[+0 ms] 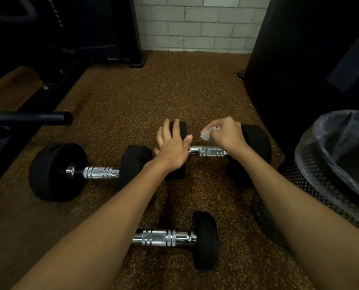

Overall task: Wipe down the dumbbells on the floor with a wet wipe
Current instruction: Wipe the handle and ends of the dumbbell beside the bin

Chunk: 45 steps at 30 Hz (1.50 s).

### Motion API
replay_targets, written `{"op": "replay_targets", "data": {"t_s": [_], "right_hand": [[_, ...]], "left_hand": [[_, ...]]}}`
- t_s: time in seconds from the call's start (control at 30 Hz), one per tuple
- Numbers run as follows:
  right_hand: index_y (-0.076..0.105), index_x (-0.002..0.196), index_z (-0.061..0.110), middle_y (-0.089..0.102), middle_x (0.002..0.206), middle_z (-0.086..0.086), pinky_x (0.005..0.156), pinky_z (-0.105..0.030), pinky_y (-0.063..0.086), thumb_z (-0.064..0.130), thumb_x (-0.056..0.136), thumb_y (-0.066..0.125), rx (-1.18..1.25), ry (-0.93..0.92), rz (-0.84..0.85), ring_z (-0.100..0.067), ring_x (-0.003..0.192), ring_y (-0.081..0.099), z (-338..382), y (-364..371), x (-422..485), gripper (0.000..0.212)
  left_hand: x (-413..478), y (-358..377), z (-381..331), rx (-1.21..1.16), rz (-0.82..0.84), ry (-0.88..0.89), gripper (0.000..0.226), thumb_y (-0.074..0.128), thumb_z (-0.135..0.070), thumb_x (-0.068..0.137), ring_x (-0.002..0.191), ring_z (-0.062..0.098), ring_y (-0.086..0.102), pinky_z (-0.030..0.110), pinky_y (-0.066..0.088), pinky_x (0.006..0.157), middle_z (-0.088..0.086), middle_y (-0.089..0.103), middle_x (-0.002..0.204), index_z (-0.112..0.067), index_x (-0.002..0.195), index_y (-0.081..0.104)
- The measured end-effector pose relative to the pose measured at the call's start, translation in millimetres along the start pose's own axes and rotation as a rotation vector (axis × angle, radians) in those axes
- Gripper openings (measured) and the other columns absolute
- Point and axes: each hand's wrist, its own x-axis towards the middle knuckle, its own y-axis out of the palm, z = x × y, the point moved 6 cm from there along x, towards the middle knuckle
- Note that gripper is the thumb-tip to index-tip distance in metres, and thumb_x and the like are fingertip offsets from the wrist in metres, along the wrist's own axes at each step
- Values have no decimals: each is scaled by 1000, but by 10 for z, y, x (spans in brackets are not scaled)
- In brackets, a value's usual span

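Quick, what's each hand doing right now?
Left hand: open, resting flat on the far dumbbell's black end.
Right hand: closed on a crumpled wet wipe.

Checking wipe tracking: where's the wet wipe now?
Head view, right of centre: wet wipe bunched in the right hand, near the far dumbbell's chrome handle.

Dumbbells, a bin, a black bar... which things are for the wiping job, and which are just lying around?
For the job: wet wipe, held in the right hand; left hand, resting on the far dumbbell; left dumbbell; near dumbbell.
Just lying about: mesh bin with its plastic liner; black bar.
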Motion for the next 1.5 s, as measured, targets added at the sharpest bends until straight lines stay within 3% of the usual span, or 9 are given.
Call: {"op": "replay_targets", "data": {"t_s": [0.2,0.33,0.43,0.6,0.8,1.03,1.17,1.27,1.5], "right_hand": [[70,99,13,64,97,-3,70,-25,44,29,84,68,-147,7,293,-12,89,58,-172,264,61,21],[72,87,18,65,103,-7,70,-25,45,19,85,68,-178,-5,210,-16,92,59,-263,281,170,5],[70,73,21,61,111,-13,75,-28,47,9,87,61,-239,5,208,-23,101,57,-335,264,250,20],[70,103,18,54,127,-14,98,-42,47,8,91,54,-339,-36,275,-27,115,52,-253,422,238,22],[63,107,15,61,103,-5,72,-25,44,3,90,57,-242,-182,172,-14,87,55,-250,256,-53,23],[63,110,18,58,112,-12,86,-42,52,14,95,52,-364,-81,241,-25,97,59,-311,362,200,19],[61,119,13,54,122,-13,83,-31,44,15,95,52,-334,-88,286,-28,109,55,-162,540,264,25],[64,110,14,59,112,-9,75,-26,39,14,96,51,-268,-131,302,-23,105,57,-154,526,208,19],[65,98,23,56,118,-12,83,-33,46,22,94,54,-275,-65,394,-23,105,55,-262,414,303,11]], "left_hand": [[-4,1,49,-32,-43,55,62,30,-48,98,143,27,-11,58,10,110,-3,-13,158,-29,150,2],[18,0,65,-40,-54,56,62,31,-48,98,143,26,-9,58,11,110,-4,-11,158,-30,150,3],[21,8,66,-43,-54,58,62,31,-49,98,143,26,-9,58,11,109,-5,-11,157,-30,150,4],[32,4,72,-29,-72,48,61,32,-48,98,143,27,-7,56,13,109,-4,-10,158,-30,150,5],[22,-5,60,-20,-70,47,61,33,-47,98,143,28,-7,55,12,111,-3,-9,157,-29,150,6],[7,9,74,-30,-80,52,62,33,-47,98,144,27,-8,55,12,111,-3,-9,157,-30,150,6],[9,5,76,-28,-89,55,61,34,-47,98,144,28,-6,54,12,111,-2,-8,158,-30,150,7],[5,5,70,-35,-87,63,61,34,-46,98,144,28,-6,54,12,111,-3,-8,157,-30,150,7],[-9,14,87,-47,-90,80,60,35,-45,98,144,27,-5,54,11,113,-4,-7,157,-30,150,8]]}}
